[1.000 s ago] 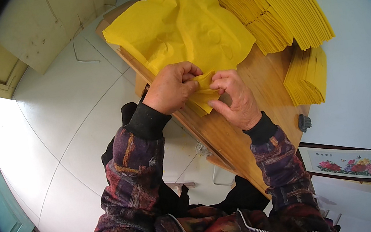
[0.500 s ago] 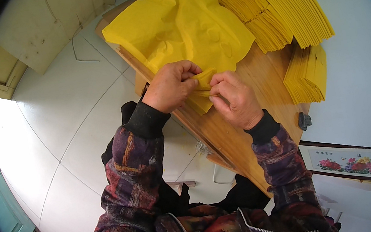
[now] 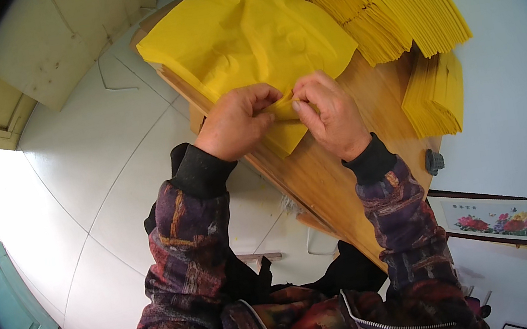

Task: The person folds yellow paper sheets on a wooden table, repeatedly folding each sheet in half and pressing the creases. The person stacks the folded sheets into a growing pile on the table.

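Note:
A loose pile of thin yellow paper sheets [image 3: 243, 31] lies on a wooden table [image 3: 325, 169]. My left hand [image 3: 236, 121] and my right hand [image 3: 331, 113] meet at the pile's near edge. Both pinch the corner of one yellow sheet [image 3: 286, 135] between thumbs and fingers, and the fingertips almost touch. The sheet's lower corner hangs out below my hands over the table's edge. Beyond my right hand, folded yellow papers [image 3: 389, 3] lie fanned out in long overlapping rows.
A smaller stack of folded yellow papers [image 3: 434, 95] sits at the table's right side. A white tiled floor [image 3: 87, 170] lies to the left, with a teal door [image 3: 4, 298] at the far left. A framed flower picture [image 3: 500, 221] leans by the white wall on the right.
My right hand has moved up and closer to my left, so the fingers now meet on the sheet's corner. The piles have not moved.

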A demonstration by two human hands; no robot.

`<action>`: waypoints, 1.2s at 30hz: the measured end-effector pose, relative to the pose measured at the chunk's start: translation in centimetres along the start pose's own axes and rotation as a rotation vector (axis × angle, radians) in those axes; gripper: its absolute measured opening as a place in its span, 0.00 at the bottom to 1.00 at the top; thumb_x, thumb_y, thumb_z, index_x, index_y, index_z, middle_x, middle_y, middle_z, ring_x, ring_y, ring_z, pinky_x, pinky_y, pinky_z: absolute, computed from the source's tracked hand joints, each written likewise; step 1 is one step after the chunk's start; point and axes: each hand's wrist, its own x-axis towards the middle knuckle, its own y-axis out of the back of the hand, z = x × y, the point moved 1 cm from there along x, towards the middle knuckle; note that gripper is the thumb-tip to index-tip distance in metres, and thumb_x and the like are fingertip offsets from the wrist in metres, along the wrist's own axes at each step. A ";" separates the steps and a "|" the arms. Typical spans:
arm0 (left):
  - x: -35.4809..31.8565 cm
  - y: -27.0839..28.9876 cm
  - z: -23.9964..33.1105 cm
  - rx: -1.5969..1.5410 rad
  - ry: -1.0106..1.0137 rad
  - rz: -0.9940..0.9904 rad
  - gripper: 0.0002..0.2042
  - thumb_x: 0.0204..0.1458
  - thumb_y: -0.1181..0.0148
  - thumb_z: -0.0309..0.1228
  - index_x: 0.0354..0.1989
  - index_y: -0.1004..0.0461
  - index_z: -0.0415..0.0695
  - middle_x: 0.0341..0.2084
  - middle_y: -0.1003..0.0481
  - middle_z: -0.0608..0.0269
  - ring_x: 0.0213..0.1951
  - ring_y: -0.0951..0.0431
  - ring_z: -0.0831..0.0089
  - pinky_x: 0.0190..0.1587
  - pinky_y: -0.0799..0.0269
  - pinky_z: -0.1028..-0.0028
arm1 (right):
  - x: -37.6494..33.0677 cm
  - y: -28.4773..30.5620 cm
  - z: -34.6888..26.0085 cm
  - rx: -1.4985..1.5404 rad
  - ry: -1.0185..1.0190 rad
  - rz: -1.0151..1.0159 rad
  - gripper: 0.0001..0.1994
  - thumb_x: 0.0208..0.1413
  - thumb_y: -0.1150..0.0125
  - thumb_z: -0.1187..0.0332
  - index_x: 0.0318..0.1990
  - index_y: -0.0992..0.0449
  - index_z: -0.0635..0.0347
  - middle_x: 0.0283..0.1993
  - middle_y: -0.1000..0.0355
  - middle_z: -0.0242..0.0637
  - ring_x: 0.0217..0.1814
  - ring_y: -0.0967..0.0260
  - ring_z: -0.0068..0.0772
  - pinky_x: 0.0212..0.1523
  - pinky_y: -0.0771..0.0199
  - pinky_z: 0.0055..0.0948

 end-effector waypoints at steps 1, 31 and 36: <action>0.0 0.0 0.2 0.005 0.033 0.002 0.12 0.50 0.46 0.21 0.45 0.29 0.34 0.29 0.24 0.65 0.26 0.30 0.82 0.26 0.35 0.80 | -0.2 0.1 -0.1 0.022 -0.021 0.070 0.05 0.48 0.41 0.77 0.32 0.30 0.63 0.36 0.32 0.41 0.39 0.33 0.46 0.38 0.30 0.37; -0.1 0.2 1.5 -0.030 0.142 -0.004 0.10 0.51 0.48 0.21 0.41 0.28 0.34 0.30 0.23 0.61 0.33 0.25 0.78 0.37 0.30 0.78 | -2.3 1.0 0.8 0.247 -0.145 -0.281 0.03 0.48 0.41 0.78 0.30 0.28 0.63 0.31 0.33 0.37 0.34 0.34 0.35 0.35 0.35 0.27; -0.1 0.2 1.3 -0.011 0.125 0.003 0.11 0.49 0.48 0.22 0.42 0.28 0.33 0.31 0.22 0.57 0.34 0.23 0.75 0.38 0.29 0.76 | -1.9 1.2 1.1 0.302 -0.171 -0.302 0.03 0.47 0.41 0.76 0.28 0.29 0.64 0.27 0.33 0.40 0.30 0.34 0.39 0.31 0.34 0.30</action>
